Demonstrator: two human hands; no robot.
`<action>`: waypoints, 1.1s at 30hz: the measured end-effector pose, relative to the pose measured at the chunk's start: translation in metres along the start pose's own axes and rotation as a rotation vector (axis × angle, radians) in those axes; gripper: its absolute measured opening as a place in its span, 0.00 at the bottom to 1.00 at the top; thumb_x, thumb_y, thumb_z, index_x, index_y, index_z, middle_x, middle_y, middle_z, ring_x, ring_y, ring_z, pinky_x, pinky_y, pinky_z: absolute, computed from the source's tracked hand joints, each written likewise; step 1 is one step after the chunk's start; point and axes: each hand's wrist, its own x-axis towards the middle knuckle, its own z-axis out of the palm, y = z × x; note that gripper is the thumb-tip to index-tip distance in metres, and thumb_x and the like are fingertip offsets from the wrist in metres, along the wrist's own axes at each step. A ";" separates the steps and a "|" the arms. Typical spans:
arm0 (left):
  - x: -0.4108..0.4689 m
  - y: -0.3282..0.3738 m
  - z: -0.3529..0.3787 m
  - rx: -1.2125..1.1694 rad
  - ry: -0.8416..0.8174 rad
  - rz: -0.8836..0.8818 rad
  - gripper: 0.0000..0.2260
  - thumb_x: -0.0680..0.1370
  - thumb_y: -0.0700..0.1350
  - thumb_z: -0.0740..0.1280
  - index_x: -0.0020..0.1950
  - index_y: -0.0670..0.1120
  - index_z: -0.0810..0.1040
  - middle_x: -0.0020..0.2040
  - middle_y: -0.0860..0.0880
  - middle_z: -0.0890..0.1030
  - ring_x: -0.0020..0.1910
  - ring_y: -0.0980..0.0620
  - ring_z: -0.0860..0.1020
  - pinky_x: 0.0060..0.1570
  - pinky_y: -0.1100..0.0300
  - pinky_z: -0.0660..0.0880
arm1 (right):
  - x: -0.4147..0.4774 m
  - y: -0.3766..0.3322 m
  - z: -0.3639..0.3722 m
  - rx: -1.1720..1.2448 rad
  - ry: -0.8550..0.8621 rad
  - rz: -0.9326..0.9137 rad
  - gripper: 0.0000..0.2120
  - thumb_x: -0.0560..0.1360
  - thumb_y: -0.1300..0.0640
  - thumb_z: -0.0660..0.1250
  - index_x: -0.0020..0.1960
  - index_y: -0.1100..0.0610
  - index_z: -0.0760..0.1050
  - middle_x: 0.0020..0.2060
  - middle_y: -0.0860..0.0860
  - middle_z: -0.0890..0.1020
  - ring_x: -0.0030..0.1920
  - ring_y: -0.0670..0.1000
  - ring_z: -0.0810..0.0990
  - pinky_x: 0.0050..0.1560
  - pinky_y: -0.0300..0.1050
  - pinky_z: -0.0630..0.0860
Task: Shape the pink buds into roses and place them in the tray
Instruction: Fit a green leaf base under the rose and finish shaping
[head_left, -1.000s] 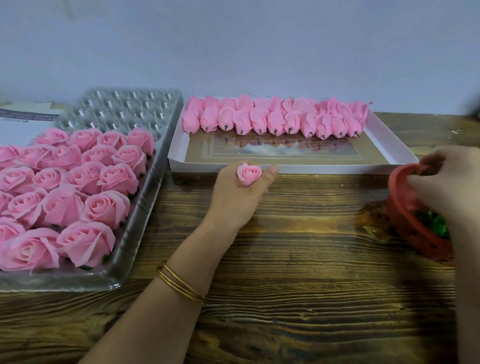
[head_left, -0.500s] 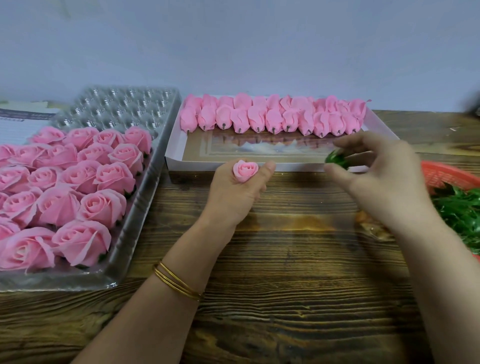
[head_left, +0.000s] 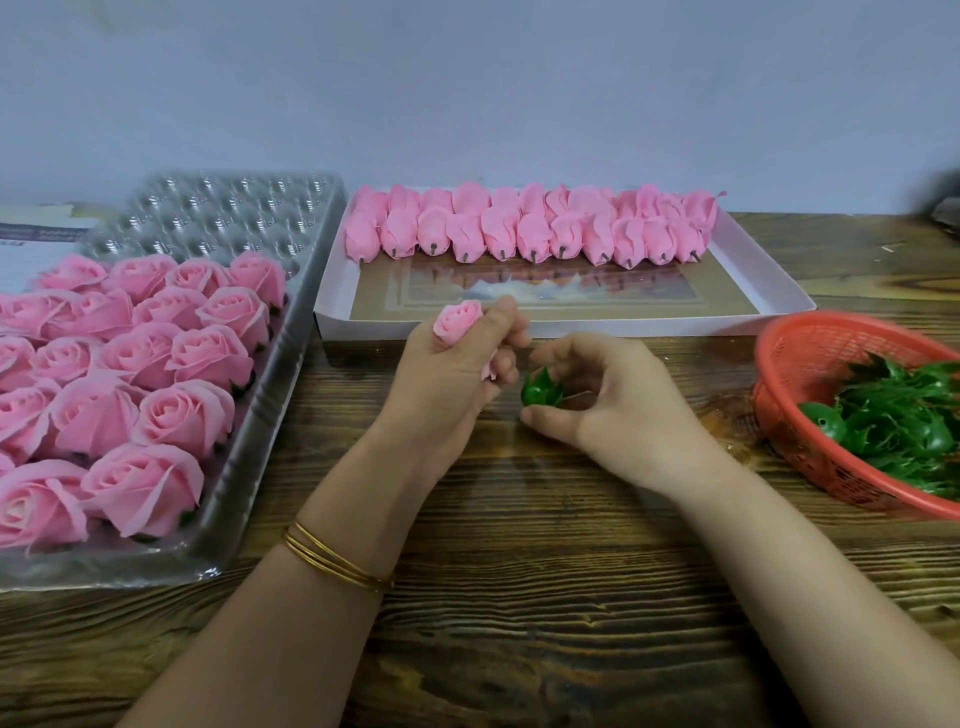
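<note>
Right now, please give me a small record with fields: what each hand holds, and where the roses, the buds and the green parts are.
left hand: grips one pink bud, bloom upward
right hand: pinches a green calyx, close to the bud's base
tray: finished roses in its near rows
white box: unshaped buds along its far wall
red basket: spare calyxes, at the right

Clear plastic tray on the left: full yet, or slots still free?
Partly full. Finished roses fill the near rows of the tray; the molded cups in the far rows sit empty.
</note>
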 end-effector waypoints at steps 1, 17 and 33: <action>0.000 0.000 0.001 -0.005 -0.003 0.000 0.11 0.81 0.43 0.65 0.40 0.44 0.81 0.36 0.48 0.77 0.30 0.57 0.71 0.34 0.64 0.71 | 0.000 0.000 0.002 -0.001 -0.006 0.001 0.19 0.63 0.58 0.80 0.52 0.52 0.80 0.44 0.50 0.82 0.46 0.52 0.82 0.55 0.54 0.78; -0.003 0.002 0.007 0.028 0.006 0.017 0.20 0.80 0.45 0.65 0.28 0.48 0.80 0.36 0.47 0.78 0.36 0.55 0.73 0.40 0.62 0.71 | -0.002 0.001 0.015 0.041 0.028 -0.034 0.17 0.65 0.67 0.75 0.45 0.49 0.77 0.37 0.49 0.82 0.37 0.46 0.83 0.47 0.49 0.82; 0.000 -0.001 0.005 -0.001 0.063 -0.006 0.20 0.80 0.46 0.65 0.28 0.49 0.79 0.35 0.48 0.77 0.34 0.55 0.71 0.40 0.61 0.70 | -0.002 0.003 0.019 -0.006 -0.039 -0.014 0.13 0.66 0.61 0.78 0.49 0.52 0.82 0.37 0.45 0.82 0.39 0.45 0.82 0.48 0.42 0.81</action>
